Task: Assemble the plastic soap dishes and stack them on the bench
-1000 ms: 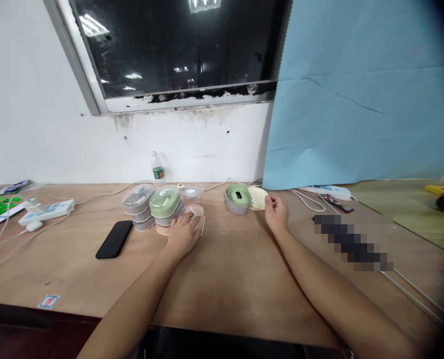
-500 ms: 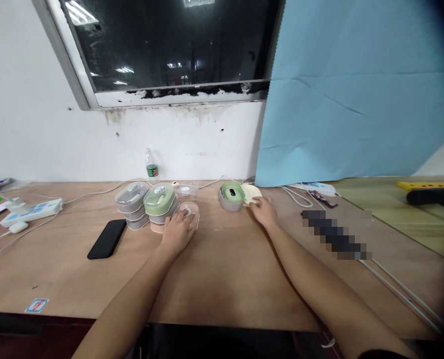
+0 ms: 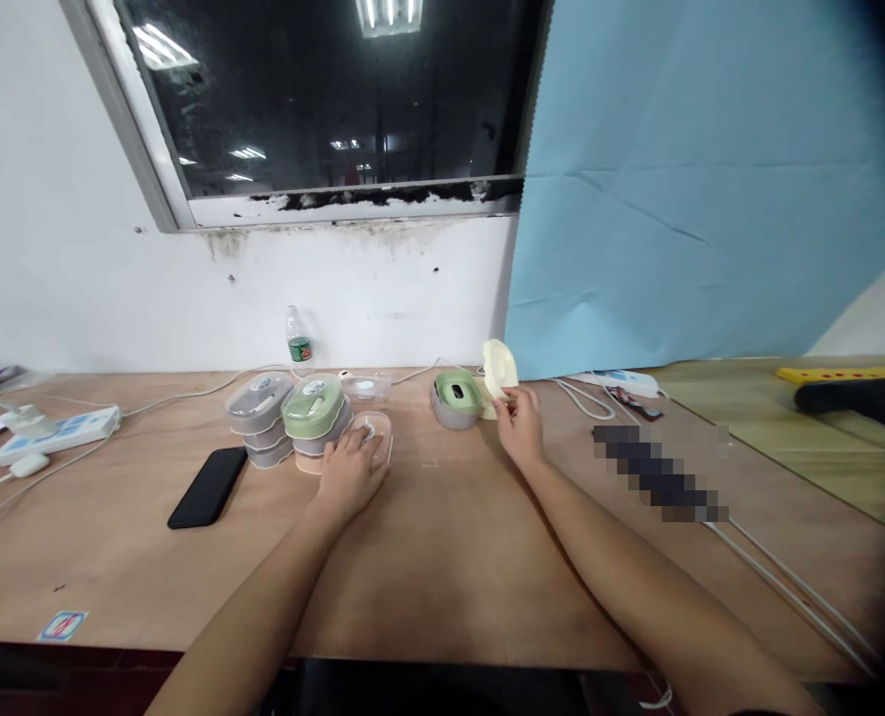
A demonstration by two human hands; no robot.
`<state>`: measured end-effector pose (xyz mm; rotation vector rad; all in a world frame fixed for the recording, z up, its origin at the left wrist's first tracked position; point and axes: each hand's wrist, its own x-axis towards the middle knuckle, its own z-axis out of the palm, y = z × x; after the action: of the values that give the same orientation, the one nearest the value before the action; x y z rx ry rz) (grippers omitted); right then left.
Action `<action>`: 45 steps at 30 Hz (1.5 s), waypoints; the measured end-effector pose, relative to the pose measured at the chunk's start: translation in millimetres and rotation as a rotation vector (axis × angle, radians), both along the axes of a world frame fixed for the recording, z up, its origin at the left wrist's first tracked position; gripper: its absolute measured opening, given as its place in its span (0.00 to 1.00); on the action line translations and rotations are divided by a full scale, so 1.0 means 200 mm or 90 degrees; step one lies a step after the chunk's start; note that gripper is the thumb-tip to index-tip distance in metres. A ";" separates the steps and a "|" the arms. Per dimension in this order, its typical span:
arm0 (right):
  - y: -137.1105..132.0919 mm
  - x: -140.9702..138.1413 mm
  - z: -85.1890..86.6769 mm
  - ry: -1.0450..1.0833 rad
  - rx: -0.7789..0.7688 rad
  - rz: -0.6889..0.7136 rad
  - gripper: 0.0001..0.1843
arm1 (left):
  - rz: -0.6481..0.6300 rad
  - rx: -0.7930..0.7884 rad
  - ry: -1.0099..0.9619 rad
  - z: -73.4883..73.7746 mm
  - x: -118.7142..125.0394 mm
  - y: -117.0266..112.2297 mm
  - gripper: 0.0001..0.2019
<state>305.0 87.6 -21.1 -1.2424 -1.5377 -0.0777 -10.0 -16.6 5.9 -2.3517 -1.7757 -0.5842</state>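
My right hand pinches a cream-coloured, shallow, rounded piece by its lower edge and holds it tilted up off the table. A second cream piece lies beneath it, beside an open grey box with a green insert that has a dark slot. My left hand lies with fingers outstretched over a clear plastic lid on the table. Just left of it stands a stack of lidded boxes with a green one on top. A stack of grey lidded boxes adjoins it.
A black phone lies left of the stacks. Behind them are another clear lid and a plastic bottle by the wall. Power strips with cables lie at both sides. A pixelated dark object is on the right.
My right hand has lifted one cream piece from the table and tilted it up, baring another below. My left hand stays at the clear lid. The view has shifted slightly.
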 end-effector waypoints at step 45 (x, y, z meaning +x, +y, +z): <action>-0.30 -0.12 0.01 -0.044 -0.003 0.361 0.19 | -0.146 0.069 -0.322 0.00 0.26 0.01 0.35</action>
<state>281.9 27.6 -18.4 -0.7742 -1.8977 0.2547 42.7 -14.5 6.8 -2.5004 -1.5841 -1.3766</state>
